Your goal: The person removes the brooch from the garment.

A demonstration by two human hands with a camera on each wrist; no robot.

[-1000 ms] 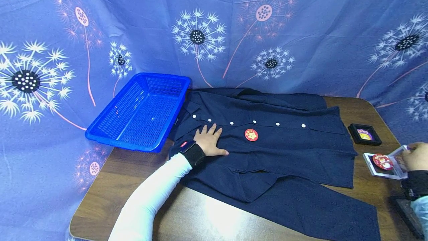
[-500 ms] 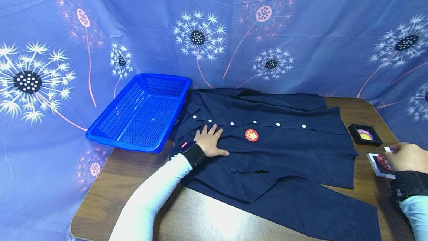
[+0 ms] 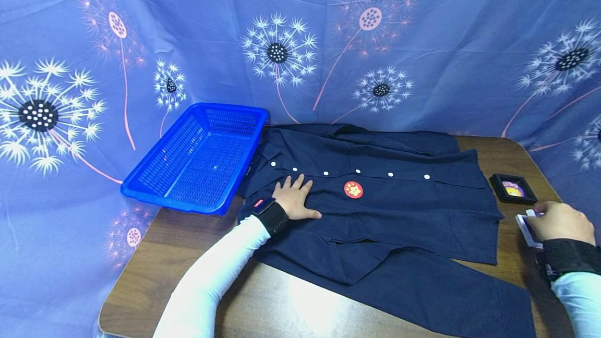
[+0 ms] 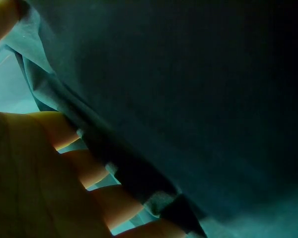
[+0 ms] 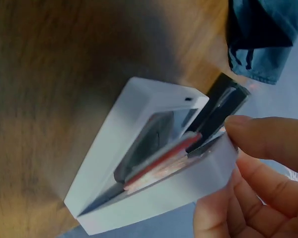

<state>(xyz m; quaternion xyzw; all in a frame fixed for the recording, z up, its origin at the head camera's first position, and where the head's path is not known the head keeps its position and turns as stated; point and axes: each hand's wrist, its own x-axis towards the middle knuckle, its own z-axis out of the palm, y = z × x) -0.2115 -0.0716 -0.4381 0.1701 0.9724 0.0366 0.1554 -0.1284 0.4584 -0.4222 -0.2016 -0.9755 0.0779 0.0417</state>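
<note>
My left hand point(image 3: 295, 200) rests with spread fingers on a dark navy button-up shirt point(image 3: 413, 213) laid across the table. In the left wrist view, its fingers point(image 4: 114, 203) lie against the dark cloth. A round red badge with a yellow star point(image 3: 353, 190) sits on the shirt. At the right edge, my right hand point(image 3: 563, 223) pinches the lid point(image 5: 169, 198) of a small white hinged case point(image 5: 109, 134). The lid stands partly closed over the base, with a red round badge point(image 5: 164, 158) seen edge-on between them. In the head view this hand hides most of the case.
A blue plastic basket point(image 3: 225, 171) stands at the back left beside the shirt collar. Just behind the white case lies a black square case point(image 3: 514, 200) with a colourful badge. Patterned blue cloth point(image 3: 422, 40) hangs behind the wooden table point(image 3: 141, 270).
My right hand has moved leftward, swinging the white case's lid from wide open to partly closed over the base. The case shifted slightly right at first. My left hand stays on the shirt.
</note>
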